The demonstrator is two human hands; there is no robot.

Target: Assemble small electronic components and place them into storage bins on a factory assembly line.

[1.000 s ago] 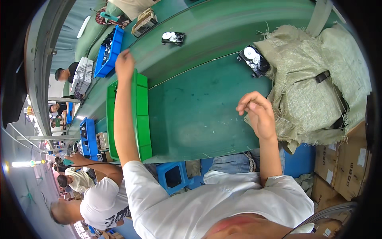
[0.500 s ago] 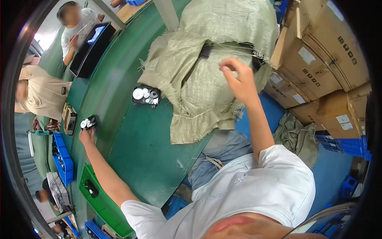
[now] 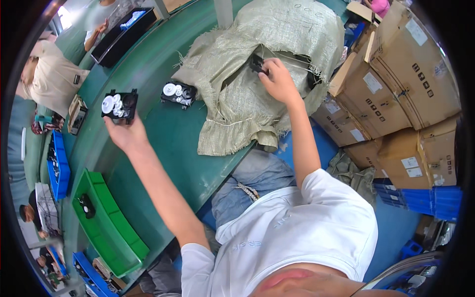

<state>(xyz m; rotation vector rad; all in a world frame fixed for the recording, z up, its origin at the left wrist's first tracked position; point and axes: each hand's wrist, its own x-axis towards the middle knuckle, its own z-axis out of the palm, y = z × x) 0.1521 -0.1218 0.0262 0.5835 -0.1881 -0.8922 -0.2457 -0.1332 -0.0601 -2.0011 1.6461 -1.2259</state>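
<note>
The right hand (image 3: pixel 278 79) is up inside the torn mouth of the woven sack (image 3: pixel 277 44), fingers curled and pinched around a small black part (image 3: pixel 256 63) that sits just at the sack's opening. Only a corner of that part shows past the fingertips, so its long axis cannot be told. It lies on the far side of the hand, toward the top of the sack, and the forearm runs straight back from it to the person's shoulder.

The left hand (image 3: pixel 126 134) is stretched out over the green tabletop (image 3: pixel 163 163), well apart from the right. It is closed around the near edge of a black gear assembly (image 3: pixel 119 105) with white wheels on its face, thumb and fingers under it, the piece standing just beyond the knuckles toward the tabletop's far edge. Its longer side runs roughly across the arm's line.

A second black gear assembly (image 3: pixel 178 93) of the same kind lies flat on the tabletop between the two hands, near the left skirt of the sack and apart from both hands; the left hand is the nearer of the two.

Further out, a green bin (image 3: pixel 116 232) sits along the tabletop's near edge, beside the left elbow, with one dark piece (image 3: pixel 87 206) in it. Blue bins (image 3: pixel 58 166) stand past it. Cardboard cartons (image 3: pixel 396 84) are stacked to the right of the sack, and another person in a beige shirt (image 3: pixel 52 76) works at the far side.
</note>
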